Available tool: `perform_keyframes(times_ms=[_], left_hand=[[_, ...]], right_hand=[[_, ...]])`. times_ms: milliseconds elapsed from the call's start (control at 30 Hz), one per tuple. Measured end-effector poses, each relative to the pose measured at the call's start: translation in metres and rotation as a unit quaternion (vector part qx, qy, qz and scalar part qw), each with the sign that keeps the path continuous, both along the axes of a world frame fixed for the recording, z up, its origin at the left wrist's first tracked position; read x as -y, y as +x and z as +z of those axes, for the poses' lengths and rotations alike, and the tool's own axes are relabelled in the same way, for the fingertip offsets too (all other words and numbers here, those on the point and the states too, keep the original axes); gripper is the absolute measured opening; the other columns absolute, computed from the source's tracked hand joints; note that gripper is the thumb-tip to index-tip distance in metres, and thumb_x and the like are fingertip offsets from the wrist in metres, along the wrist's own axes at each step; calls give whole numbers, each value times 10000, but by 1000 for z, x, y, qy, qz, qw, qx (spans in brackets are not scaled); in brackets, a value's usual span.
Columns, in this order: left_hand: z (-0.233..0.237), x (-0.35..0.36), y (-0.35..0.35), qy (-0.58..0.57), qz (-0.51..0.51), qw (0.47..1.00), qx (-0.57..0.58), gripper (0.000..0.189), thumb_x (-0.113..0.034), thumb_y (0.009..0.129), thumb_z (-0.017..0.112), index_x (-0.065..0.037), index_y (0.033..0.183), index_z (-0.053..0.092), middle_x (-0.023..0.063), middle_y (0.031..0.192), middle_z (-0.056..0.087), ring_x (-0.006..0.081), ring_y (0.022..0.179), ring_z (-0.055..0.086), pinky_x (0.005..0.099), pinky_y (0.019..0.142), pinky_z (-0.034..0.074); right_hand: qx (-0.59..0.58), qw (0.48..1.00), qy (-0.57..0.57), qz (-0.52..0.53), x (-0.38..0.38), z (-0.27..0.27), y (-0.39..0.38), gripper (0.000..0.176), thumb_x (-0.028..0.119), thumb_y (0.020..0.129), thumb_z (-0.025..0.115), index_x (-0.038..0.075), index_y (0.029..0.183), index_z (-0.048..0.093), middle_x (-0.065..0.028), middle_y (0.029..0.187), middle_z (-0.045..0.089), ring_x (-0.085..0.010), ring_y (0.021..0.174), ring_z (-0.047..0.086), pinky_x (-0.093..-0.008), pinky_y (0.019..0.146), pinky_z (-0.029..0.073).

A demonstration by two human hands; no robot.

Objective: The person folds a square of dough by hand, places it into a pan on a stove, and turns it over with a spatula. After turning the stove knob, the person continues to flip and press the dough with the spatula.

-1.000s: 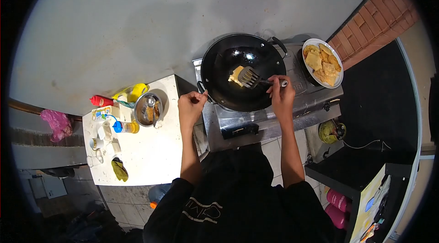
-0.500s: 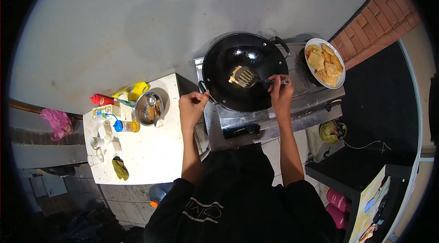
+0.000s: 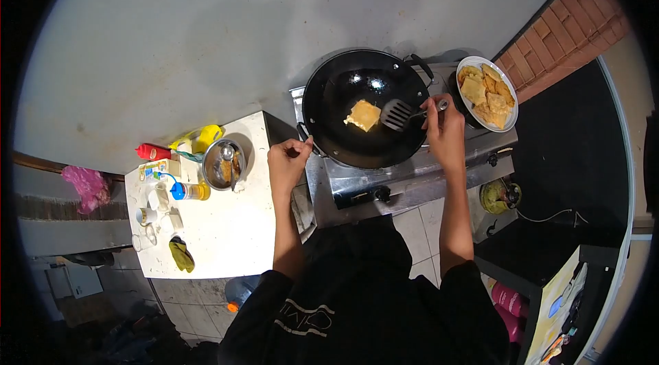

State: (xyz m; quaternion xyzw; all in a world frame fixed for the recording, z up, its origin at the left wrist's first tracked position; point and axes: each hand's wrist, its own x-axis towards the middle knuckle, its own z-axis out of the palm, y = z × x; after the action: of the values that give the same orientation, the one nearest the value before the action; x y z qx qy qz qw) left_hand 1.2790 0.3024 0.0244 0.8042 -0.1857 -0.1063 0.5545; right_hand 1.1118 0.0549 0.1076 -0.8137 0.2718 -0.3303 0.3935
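A black wok (image 3: pixel 343 149) sits on the steel gas stove, with a square, golden fried piece of food (image 3: pixel 364 116) lying in its middle. My right hand (image 3: pixel 445 124) is closed round the handle of a slotted spatula (image 3: pixel 396 115). The spatula's blade is inside the wok, to the right of the food and apart from it. At the wok's left side, my left hand (image 3: pixel 288 159) pinches the wok's loop handle (image 3: pixel 303 131).
A white plate of fried pieces (image 3: pixel 513 83) stands right of the wok. On the white table (image 3: pixel 240 241) at left are a metal bowl (image 3: pixel 214 176) with a spoon, a blue-capped bottle (image 3: pixel 191 190) and a red bottle (image 3: pixel 152 151). Stove knobs (image 3: pixel 382 193) face me.
The spatula has moved right, off the food, which now shows fully in the wok. My right hand has shifted right with it. My left hand has stayed at the handle.
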Motion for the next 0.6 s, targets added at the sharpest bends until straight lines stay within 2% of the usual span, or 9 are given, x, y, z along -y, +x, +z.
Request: perform_keyframes(times_ms=[33, 100, 333, 400, 433, 500, 533, 600], left_hand=[[0, 0, 0, -1, -1, 1000, 0, 220, -124, 791, 744, 52, 693, 656, 28, 556, 578, 50, 522, 477, 232, 504, 394], [2, 0, -1, 11, 5, 1000, -2, 244, -145, 800, 744, 54, 691, 654, 27, 556, 575, 48, 519, 473, 230, 500, 391], [6, 1, -2, 10, 2, 1000, 7, 278, -172, 815, 739, 56, 682, 651, 25, 548, 568, 51, 517, 476, 233, 500, 395], [11, 1, -3, 34, 2, 999, -6, 273, -166, 815, 737, 53, 679, 649, 22, 540, 561, 52, 515, 477, 235, 501, 398], [12, 1, -3, 35, 3, 999, -5, 273, -166, 815, 737, 53, 679, 649, 22, 540, 561, 52, 515, 477, 235, 501, 398], [14, 1, -4, 34, 1, 999, -17, 265, -156, 814, 735, 53, 677, 646, 22, 541, 564, 52, 514, 479, 235, 504, 400], [12, 1, -3, 34, 1, 999, -16, 265, -156, 814, 735, 53, 677, 646, 22, 541, 564, 52, 514, 479, 235, 504, 400], [9, 1, -2, 34, 2, 999, -3, 257, -145, 811, 734, 54, 676, 643, 22, 544, 566, 50, 517, 479, 232, 507, 401]], right_hand=[[0, 1000, -1, -1, 2, 3, 0, 168, 133, 960, 523, -33, 938, 538, -139, 715, 632, -188, 550, 608, -306, 515, 448], [-52, 998, -17, 26, 6, 8, 2, 144, 106, 942, 535, -36, 915, 530, -182, 684, 596, -261, 545, 595, -347, 531, 439], [-46, 996, -24, 77, 7, -5, 14, 150, 98, 932, 545, -46, 895, 522, -205, 698, 603, -345, 623, 626, -384, 561, 448], [-34, 996, -17, 85, 11, -7, 17, 218, 160, 972, 515, -32, 871, 530, -96, 671, 605, -142, 501, 556, -288, 483, 425], [-33, 996, -15, 86, 13, -5, 18, 218, 160, 972, 515, -32, 871, 530, -96, 671, 605, -142, 501, 556, -288, 483, 425], [-45, 997, 10, 65, 15, 1, 19, 159, 104, 934, 545, -48, 895, 520, -209, 738, 629, -374, 680, 642, -382, 592, 474], [-45, 997, 10, 64, 15, -3, 20, 159, 104, 934, 545, -48, 895, 520, -209, 738, 629, -374, 680, 642, -382, 592, 474], [-45, 996, -13, 81, 14, -17, 25, 164, 113, 946, 533, -43, 896, 529, -173, 719, 638, -303, 613, 640, -360, 569, 470]])
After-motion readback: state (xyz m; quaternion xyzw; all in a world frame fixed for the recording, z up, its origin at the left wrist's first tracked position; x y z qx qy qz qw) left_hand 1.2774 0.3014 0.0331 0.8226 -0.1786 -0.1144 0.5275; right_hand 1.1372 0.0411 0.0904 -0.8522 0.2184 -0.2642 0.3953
